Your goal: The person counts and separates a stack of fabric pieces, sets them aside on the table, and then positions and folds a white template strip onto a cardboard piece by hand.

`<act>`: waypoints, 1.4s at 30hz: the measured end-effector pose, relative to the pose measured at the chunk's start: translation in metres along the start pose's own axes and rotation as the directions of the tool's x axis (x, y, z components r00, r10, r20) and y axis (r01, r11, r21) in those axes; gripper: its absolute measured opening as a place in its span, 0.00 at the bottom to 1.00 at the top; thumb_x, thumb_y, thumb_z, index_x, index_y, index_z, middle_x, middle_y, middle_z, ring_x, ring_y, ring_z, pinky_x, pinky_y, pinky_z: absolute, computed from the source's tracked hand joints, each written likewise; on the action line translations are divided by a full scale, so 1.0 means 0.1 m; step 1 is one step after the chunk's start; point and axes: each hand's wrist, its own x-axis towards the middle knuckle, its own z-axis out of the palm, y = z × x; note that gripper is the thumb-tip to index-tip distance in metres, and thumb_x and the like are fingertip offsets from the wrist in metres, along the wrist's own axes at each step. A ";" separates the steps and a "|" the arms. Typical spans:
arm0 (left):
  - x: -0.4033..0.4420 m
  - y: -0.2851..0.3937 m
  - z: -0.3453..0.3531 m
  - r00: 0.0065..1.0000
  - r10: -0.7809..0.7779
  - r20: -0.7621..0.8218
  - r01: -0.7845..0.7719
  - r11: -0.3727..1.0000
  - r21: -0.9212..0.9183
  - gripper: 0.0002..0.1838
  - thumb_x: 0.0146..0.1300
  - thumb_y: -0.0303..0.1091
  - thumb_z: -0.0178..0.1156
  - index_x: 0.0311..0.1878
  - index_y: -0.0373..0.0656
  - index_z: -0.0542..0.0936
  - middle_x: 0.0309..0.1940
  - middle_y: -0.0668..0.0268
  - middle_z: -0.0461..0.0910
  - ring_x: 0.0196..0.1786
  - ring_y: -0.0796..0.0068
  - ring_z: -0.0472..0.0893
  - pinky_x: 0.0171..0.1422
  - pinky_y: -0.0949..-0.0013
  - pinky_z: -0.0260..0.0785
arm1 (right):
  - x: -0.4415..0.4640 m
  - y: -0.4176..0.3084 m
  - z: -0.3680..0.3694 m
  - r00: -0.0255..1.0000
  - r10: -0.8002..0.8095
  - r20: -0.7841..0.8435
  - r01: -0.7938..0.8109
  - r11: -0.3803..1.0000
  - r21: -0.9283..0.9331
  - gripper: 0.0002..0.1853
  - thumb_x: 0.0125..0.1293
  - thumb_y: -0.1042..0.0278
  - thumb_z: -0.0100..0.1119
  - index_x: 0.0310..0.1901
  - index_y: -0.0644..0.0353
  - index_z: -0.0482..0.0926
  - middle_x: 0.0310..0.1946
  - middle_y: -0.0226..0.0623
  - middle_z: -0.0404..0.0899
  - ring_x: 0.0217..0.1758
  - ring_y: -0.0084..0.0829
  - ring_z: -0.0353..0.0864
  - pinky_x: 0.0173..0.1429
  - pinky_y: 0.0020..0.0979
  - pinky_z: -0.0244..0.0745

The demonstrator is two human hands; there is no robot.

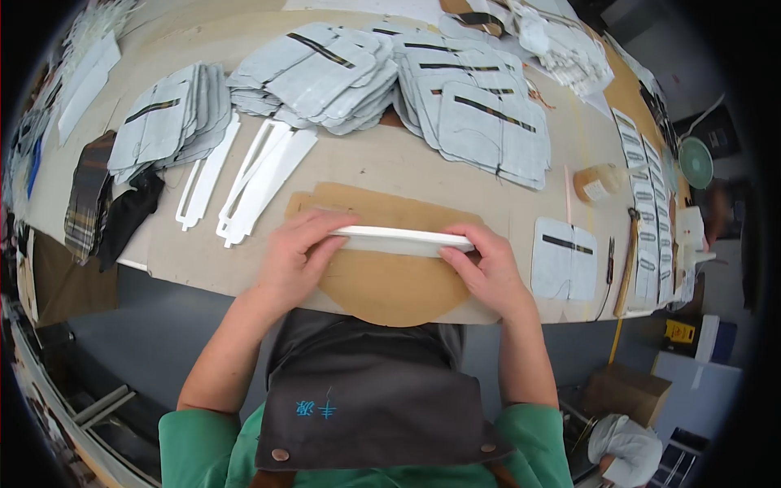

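Between my two hands a white folded strip (403,236) is stretched level, with a paler flap showing along its lower side. My left hand (299,259) pinches its left end between thumb and fingers. At the opposite end, my right hand (490,268) grips it the same way, thumb below and fingers on top. Beneath the strip lies a brown paper-like sheet (399,289) with a rounded near edge, at the front of the table (358,154). What the strip is made of, I cannot tell.
Behind my hands are piles of light grey panels (492,122) with dark slots. White slotted strips (264,183) and plaid cloth (89,195) lie to the left. On the right are a single panel (564,259), a bottle (598,183) and a hammer (626,264).
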 end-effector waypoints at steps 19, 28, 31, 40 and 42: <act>0.19 0.16 -0.01 0.966 -0.246 0.074 0.216 0.935 0.283 0.16 0.65 0.32 0.68 0.54 0.36 0.82 0.40 0.55 0.82 0.38 0.61 0.82 0.41 0.65 0.76 | 0.02 0.05 -0.07 0.998 0.035 -0.059 -0.038 0.998 -0.056 0.14 0.61 0.70 0.71 0.48 0.60 0.83 0.34 0.36 0.78 0.25 0.27 0.72 0.34 0.28 0.72; 0.09 0.17 -0.03 0.985 -0.175 0.014 0.159 0.924 0.349 0.18 0.64 0.32 0.69 0.55 0.37 0.81 0.43 0.60 0.77 0.32 0.65 0.79 0.38 0.68 0.75 | 0.01 -0.18 -0.20 0.994 0.037 0.104 -0.018 0.984 -0.178 0.33 0.46 0.66 0.81 0.56 0.59 0.80 0.48 0.33 0.75 0.32 0.29 0.73 0.39 0.31 0.75; 0.09 0.20 -0.04 0.986 -0.160 0.037 0.135 0.916 0.378 0.22 0.63 0.33 0.71 0.58 0.38 0.80 0.46 0.61 0.76 0.33 0.68 0.78 0.38 0.69 0.75 | 0.01 -0.15 -0.19 0.992 0.038 0.116 -0.015 0.981 -0.196 0.33 0.46 0.68 0.81 0.57 0.59 0.79 0.51 0.34 0.75 0.31 0.30 0.73 0.40 0.32 0.76; 0.01 0.21 -0.17 0.965 -0.210 0.159 0.159 0.945 0.285 0.34 0.56 0.29 0.76 0.66 0.38 0.75 0.55 0.59 0.71 0.41 0.66 0.80 0.46 0.67 0.78 | 0.02 -0.13 -0.14 0.997 0.034 0.075 -0.018 0.981 -0.195 0.29 0.45 0.73 0.81 0.52 0.60 0.80 0.49 0.34 0.76 0.31 0.27 0.70 0.38 0.29 0.73; 0.00 0.18 -0.14 0.964 -0.206 0.170 0.153 0.947 0.282 0.34 0.56 0.28 0.75 0.66 0.37 0.75 0.56 0.59 0.72 0.41 0.66 0.80 0.47 0.67 0.78 | 0.03 -0.13 -0.14 0.997 0.028 0.074 -0.013 0.980 -0.199 0.29 0.44 0.73 0.81 0.51 0.60 0.80 0.48 0.34 0.76 0.30 0.26 0.69 0.38 0.28 0.73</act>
